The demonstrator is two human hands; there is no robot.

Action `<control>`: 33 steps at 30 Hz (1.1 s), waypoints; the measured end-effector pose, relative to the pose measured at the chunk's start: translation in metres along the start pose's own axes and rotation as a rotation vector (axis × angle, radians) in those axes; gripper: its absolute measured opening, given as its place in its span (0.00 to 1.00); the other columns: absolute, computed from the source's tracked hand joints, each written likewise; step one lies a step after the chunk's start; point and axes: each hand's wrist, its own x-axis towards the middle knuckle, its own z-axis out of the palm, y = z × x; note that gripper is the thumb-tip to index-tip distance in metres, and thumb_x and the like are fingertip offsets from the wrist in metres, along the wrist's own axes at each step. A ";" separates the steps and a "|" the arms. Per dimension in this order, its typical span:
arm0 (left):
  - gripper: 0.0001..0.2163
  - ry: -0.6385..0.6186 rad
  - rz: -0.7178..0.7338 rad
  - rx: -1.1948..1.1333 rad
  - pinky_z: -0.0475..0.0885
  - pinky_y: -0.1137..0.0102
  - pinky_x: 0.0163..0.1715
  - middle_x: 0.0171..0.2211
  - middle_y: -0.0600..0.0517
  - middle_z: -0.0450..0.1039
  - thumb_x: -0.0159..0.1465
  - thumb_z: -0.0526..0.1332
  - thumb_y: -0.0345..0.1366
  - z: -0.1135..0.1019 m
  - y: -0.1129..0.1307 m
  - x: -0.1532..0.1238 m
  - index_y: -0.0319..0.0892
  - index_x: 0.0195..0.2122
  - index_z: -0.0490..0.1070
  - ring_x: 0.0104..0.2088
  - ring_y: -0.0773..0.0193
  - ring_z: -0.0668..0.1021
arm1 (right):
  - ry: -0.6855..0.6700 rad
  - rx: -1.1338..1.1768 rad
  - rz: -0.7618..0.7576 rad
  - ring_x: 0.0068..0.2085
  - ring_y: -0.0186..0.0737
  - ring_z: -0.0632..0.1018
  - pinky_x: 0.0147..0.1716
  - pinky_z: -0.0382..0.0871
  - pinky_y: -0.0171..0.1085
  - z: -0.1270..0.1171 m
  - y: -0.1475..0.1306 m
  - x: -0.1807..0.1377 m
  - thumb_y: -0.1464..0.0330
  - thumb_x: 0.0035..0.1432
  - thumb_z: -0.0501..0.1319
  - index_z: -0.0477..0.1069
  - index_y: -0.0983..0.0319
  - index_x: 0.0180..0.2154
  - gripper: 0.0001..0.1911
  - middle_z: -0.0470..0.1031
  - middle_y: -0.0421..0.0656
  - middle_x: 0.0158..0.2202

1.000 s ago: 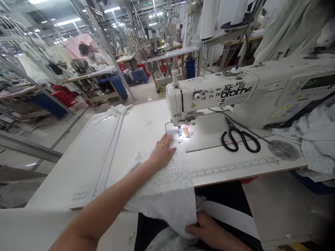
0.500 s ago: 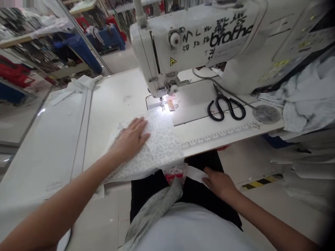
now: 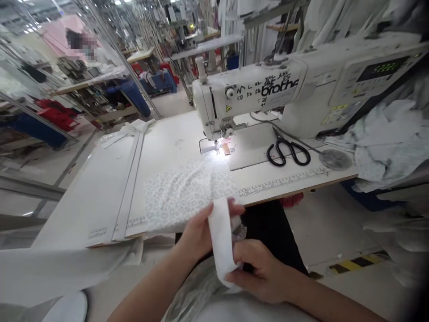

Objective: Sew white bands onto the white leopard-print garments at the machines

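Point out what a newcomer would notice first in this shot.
The white Brother sewing machine dominates the upper right, with its light shining on the needle area. In the foreground, the left hand and right hand hold a white fabric strip at the edge of the white table, just below a speckled fabric panel lying on it. Black-handled scissors lie to the right of the needle.

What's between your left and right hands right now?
A white fabric strip lies between the left hand and the right hand, as the head view shows.
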 end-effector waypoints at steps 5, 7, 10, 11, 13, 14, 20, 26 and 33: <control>0.11 0.267 0.332 0.076 0.70 0.75 0.30 0.31 0.52 0.71 0.57 0.58 0.32 -0.014 0.052 0.039 0.40 0.42 0.67 0.27 0.71 0.74 | 0.128 -0.231 0.396 0.26 0.31 0.63 0.24 0.56 0.30 -0.004 0.060 -0.040 0.67 0.56 0.53 0.58 0.64 0.24 0.11 0.60 0.37 0.23; 0.09 0.256 0.271 0.205 0.71 0.69 0.30 0.30 0.48 0.72 0.58 0.57 0.35 -0.017 0.060 0.050 0.37 0.39 0.67 0.29 0.65 0.75 | 0.154 -0.288 0.475 0.26 0.32 0.64 0.24 0.57 0.31 -0.011 0.079 -0.047 0.67 0.57 0.52 0.59 0.63 0.25 0.09 0.62 0.37 0.23; 0.12 0.193 0.174 0.369 0.71 0.62 0.33 0.32 0.42 0.72 0.60 0.54 0.40 -0.019 0.061 0.070 0.34 0.34 0.67 0.32 0.58 0.76 | 0.217 -0.370 0.418 0.32 0.37 0.68 0.31 0.63 0.34 -0.018 0.095 -0.036 0.68 0.57 0.51 0.64 0.63 0.34 0.06 0.67 0.42 0.31; 0.13 0.177 0.178 0.470 0.71 0.62 0.34 0.34 0.41 0.72 0.60 0.52 0.41 -0.020 0.062 0.078 0.33 0.34 0.68 0.33 0.58 0.76 | 0.255 -0.390 0.358 0.37 0.39 0.69 0.36 0.64 0.36 -0.019 0.099 -0.029 0.68 0.56 0.52 0.65 0.62 0.38 0.08 0.67 0.44 0.36; 0.15 0.194 0.229 0.746 0.70 0.65 0.35 0.36 0.41 0.72 0.61 0.50 0.41 -0.025 0.067 0.094 0.34 0.37 0.68 0.35 0.60 0.75 | 0.321 -0.414 0.234 0.48 0.44 0.65 0.47 0.60 0.40 -0.020 0.103 -0.013 0.67 0.54 0.55 0.65 0.61 0.44 0.14 0.63 0.47 0.46; 0.16 0.225 0.258 0.888 0.70 0.66 0.34 0.35 0.43 0.72 0.61 0.50 0.42 -0.029 0.071 0.102 0.34 0.38 0.68 0.34 0.61 0.75 | 0.341 -0.415 0.192 0.51 0.45 0.62 0.50 0.57 0.42 -0.020 0.104 -0.006 0.66 0.53 0.57 0.64 0.61 0.45 0.17 0.60 0.48 0.49; 0.07 0.432 0.395 1.345 0.66 0.65 0.35 0.27 0.51 0.68 0.54 0.58 0.36 -0.047 0.091 0.137 0.38 0.29 0.68 0.32 0.61 0.71 | 0.338 -0.274 0.176 0.35 0.38 0.69 0.35 0.64 0.35 -0.019 0.098 0.001 0.65 0.58 0.52 0.68 0.64 0.30 0.11 0.67 0.44 0.31; 0.06 0.458 0.544 1.588 0.62 0.66 0.40 0.33 0.49 0.65 0.59 0.51 0.34 -0.046 0.079 0.135 0.40 0.30 0.66 0.38 0.61 0.68 | 0.289 -0.255 0.284 0.27 0.34 0.67 0.28 0.61 0.32 -0.015 0.087 -0.021 0.64 0.58 0.51 0.65 0.65 0.24 0.14 0.65 0.42 0.24; 0.07 0.452 0.450 1.661 0.63 0.71 0.30 0.32 0.53 0.68 0.60 0.51 0.36 -0.050 0.082 0.124 0.42 0.28 0.65 0.31 0.65 0.70 | 0.107 -0.170 0.284 0.28 0.36 0.70 0.30 0.64 0.32 -0.005 0.103 -0.021 0.65 0.58 0.49 0.67 0.65 0.28 0.14 0.68 0.43 0.26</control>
